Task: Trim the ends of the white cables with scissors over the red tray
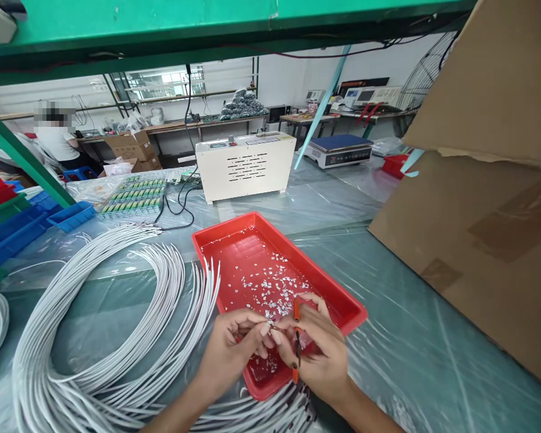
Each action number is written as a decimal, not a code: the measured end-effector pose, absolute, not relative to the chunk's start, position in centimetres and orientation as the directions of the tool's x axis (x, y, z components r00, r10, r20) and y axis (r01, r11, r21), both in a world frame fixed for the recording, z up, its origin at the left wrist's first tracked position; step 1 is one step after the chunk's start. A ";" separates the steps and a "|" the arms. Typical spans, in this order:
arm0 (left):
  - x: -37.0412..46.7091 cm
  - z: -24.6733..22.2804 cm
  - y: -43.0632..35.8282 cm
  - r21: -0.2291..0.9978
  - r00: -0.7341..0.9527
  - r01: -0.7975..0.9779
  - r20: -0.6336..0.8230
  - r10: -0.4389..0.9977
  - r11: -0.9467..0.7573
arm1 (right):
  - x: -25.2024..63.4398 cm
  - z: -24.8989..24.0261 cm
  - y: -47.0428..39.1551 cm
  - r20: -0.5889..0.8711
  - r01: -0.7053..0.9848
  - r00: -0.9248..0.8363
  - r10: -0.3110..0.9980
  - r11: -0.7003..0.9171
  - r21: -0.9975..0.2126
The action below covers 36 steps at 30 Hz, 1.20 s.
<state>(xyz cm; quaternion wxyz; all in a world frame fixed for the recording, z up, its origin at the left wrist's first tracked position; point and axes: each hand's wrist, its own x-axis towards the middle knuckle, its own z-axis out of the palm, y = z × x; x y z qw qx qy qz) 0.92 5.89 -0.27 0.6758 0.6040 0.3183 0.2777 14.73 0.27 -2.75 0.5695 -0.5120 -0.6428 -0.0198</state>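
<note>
Over the near part of a red tray (279,240), my two hands meet fingertip to fingertip. My left hand (234,343) pinches a tiny pale tip (270,323) that looks like the end of a white cable; its length is hidden by the fingers. Closed around an orange-and-black hand tool (296,310) is my right hand (322,352), whose thumb and forefinger also pinch at the same tip. The tool's working end cannot be made out. Many small silvery-white scraps (275,282) lie scattered on the tray floor.
Coiled white cables (40,337) cover the left of the table and run below the tray. A cream machine (247,165) and a scale (338,150) stand behind. Cardboard (487,240) leans at right; blue bins (72,216) sit left. A person (61,141) is far back.
</note>
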 end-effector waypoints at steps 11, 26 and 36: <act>0.5 -0.4 5.3 0.946 0.561 0.158 0.149 0.814 -0.282 | 14.6 -3.2 0.1 0.699 0.670 0.226 0.679 0.413 -0.617; 0.0 -1.3 5.0 0.548 0.554 0.295 0.569 0.608 -0.782 | 13.9 -2.1 0.0 0.727 0.715 0.207 0.654 0.406 -0.569; 0.0 -1.6 4.6 0.494 0.616 0.374 0.501 0.609 -0.785 | 14.1 -2.5 -0.1 0.827 0.917 -0.058 0.559 0.357 -0.178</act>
